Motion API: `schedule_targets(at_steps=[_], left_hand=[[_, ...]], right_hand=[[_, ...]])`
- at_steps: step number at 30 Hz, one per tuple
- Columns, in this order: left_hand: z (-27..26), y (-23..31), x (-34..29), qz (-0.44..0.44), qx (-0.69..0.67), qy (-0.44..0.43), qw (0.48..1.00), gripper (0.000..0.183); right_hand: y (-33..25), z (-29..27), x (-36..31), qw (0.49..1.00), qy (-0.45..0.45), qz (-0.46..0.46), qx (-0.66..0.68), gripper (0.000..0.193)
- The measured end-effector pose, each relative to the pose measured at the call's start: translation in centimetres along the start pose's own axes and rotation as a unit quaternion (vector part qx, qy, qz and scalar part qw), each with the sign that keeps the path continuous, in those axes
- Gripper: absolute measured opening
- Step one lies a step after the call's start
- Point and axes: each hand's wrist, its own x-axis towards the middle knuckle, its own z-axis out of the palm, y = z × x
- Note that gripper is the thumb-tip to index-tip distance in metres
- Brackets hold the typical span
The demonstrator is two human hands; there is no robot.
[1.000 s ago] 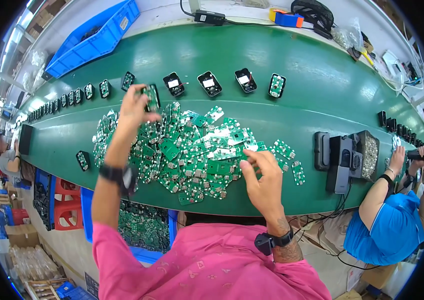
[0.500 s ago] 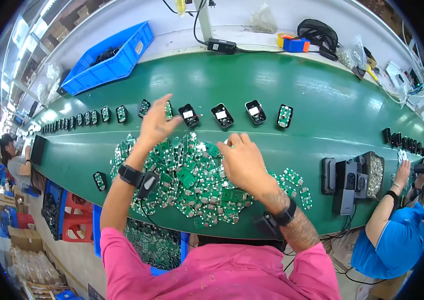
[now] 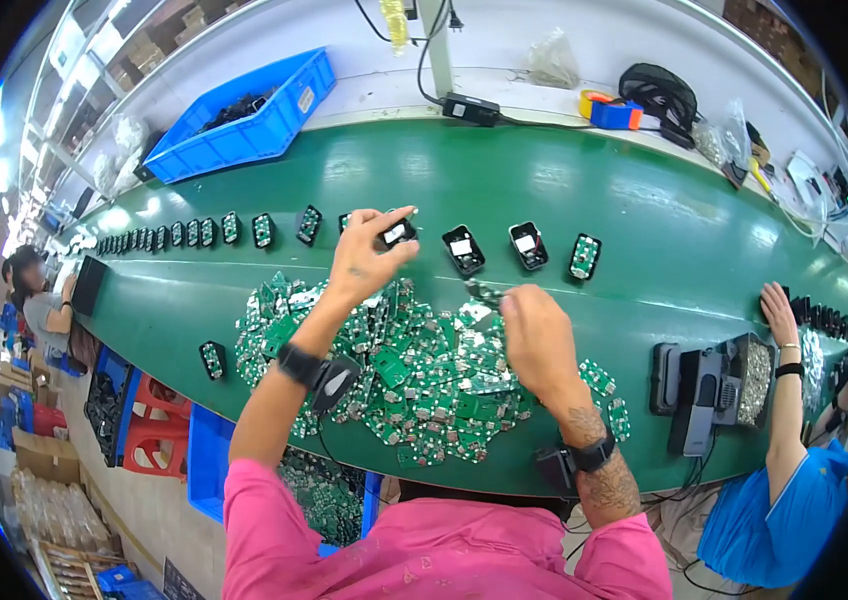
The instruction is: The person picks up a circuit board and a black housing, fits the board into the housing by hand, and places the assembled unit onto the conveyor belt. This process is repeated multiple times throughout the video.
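Since half a second ago, the left hand has moved from a board-filled case to the next one along, and the right hand has come off the heap with a circuit board. The left hand pinches a black case with a white patch inside between thumb and fingers; whether it is lifted I cannot tell. The right hand grips the board by its near end, its far end just short of a second black case that also shows a white patch. Beyond that stand a similar third case and a board-filled case, while a row of filled cases runs off to the left along the green bench. Below both hands spreads the heap of loose green circuit boards; a lone filled case lies left of it. At the back left sits a blue crate. On the right, a co-worker in blue now reaches to a line of black cases.
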Motion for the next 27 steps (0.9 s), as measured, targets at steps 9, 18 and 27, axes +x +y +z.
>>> schedule_targets(at_steps=[9,18,27], left_hand=[[5.8,6.4,-16.5,-0.214,-0.689,-0.120,0.682,0.067],[9.3,8.4,-19.0,-0.254,-0.659,-0.026,0.707,0.012],[9.6,9.5,-19.4,-0.228,-0.490,-0.039,0.840,0.010]], right_hand=[[-4.6,-3.7,-6.5,0.700,-0.010,0.341,0.627,0.020],[-4.5,-4.0,-10.7,0.717,-0.002,0.340,0.608,0.022],[-4.7,-4.4,-11.7,0.771,-0.020,0.307,0.558,0.022]])
